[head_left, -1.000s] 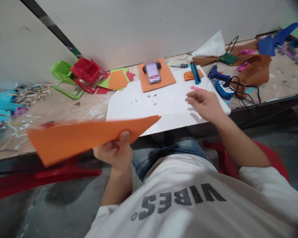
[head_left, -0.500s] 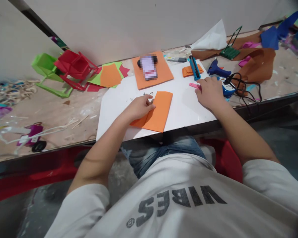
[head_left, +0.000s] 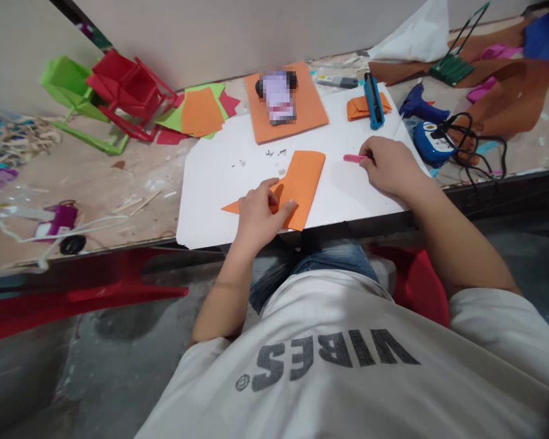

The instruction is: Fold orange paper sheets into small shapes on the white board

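Observation:
My left hand rests palm-down on a folded orange sheet, thumb and fingers spread across its lower left part. A pointed corner of the sheet sticks out to the left of that hand. The sheet lies flat on a white board. To the right, my right hand is closed around a slim pink tool, whose end pokes out leftward from the fingers; the rest is hidden. Small dark scraps lie on the board above the orange sheet.
An orange sheet at the back carries a blurred-out object. Near my right hand are a blue stapler-like tool, a blue glue gun and a blue device with black cable. Red and green miniature chairs stand left.
My left hand has shifted down and turned over the orange sheet, its fingers now spread on it. My right hand has closed on the pink tool and drawn it slightly away from the blue stapler-like tool.

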A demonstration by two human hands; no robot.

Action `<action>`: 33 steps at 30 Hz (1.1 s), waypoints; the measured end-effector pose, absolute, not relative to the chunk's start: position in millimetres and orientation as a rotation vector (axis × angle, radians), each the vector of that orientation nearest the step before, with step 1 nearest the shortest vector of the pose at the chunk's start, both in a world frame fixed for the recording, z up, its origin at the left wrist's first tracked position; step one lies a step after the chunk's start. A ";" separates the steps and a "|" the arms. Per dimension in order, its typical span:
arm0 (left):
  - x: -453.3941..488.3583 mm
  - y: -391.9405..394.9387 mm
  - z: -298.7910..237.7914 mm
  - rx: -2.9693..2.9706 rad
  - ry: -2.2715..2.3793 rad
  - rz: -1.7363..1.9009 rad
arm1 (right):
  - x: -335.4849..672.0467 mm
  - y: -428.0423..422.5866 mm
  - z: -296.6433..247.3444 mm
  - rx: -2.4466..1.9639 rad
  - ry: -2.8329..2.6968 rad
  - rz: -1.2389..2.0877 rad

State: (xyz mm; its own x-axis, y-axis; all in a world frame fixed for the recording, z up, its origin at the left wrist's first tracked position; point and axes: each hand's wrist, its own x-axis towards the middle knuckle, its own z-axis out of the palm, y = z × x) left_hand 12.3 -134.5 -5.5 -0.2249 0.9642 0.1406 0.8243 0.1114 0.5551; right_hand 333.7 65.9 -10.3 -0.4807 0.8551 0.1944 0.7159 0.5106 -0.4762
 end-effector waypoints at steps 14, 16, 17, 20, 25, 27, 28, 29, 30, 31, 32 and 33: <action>5.6 -136.5 -5.7 1.611 2.051 0.968 | 266.4 -30.8 -5.9 -0.586 -2.529 0.707; 5.1 -136.8 -4.8 1.586 1.996 0.979 | 269.5 -30.2 -7.2 -0.577 -2.461 0.746; 4.6 -136.8 -4.8 1.576 1.973 0.982 | 271.0 -30.3 -7.4 -0.569 -2.432 0.773; 2.0 -136.5 -4.7 1.593 1.918 0.983 | 273.6 -31.8 -7.0 -0.524 -2.387 0.859; 0.5 -134.8 -0.4 1.685 1.908 0.906 | 276.6 -32.1 -6.3 -0.459 -2.403 0.892; 2.3 -134.6 1.3 1.718 1.938 0.859 | 277.7 -32.7 -5.1 -0.469 -2.422 0.854; 3.7 -134.7 1.9 1.734 1.957 0.833 | 277.5 -33.4 -3.9 -0.494 -2.432 0.830; 5.1 -135.0 2.2 1.750 1.979 0.810 | 276.6 -34.3 -2.2 -0.533 -2.441 0.808; 6.5 -135.5 2.2 1.764 2.001 0.790 | 274.9 -35.4 -0.2 -0.580 -2.449 0.791; 7.8 -136.2 1.9 1.776 2.018 0.774 | 272.2 -36.5 1.9 -0.623 -2.460 0.781; 8.8 -136.9 1.3 1.784 2.032 0.765 | 268.8 -37.7 3.8 -0.656 -2.479 0.777; 9.6 -137.6 0.5 1.790 2.041 0.764 | 264.8 -38.7 5.3 -0.677 -2.506 0.772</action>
State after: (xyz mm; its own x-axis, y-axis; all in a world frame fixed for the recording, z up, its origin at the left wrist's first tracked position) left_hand 9.6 -137.6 0.5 -0.1636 0.9808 0.1060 0.8095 0.0721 0.5827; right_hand 264.8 -38.7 5.3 -0.7880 0.5613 0.2530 0.3217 0.7258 -0.6081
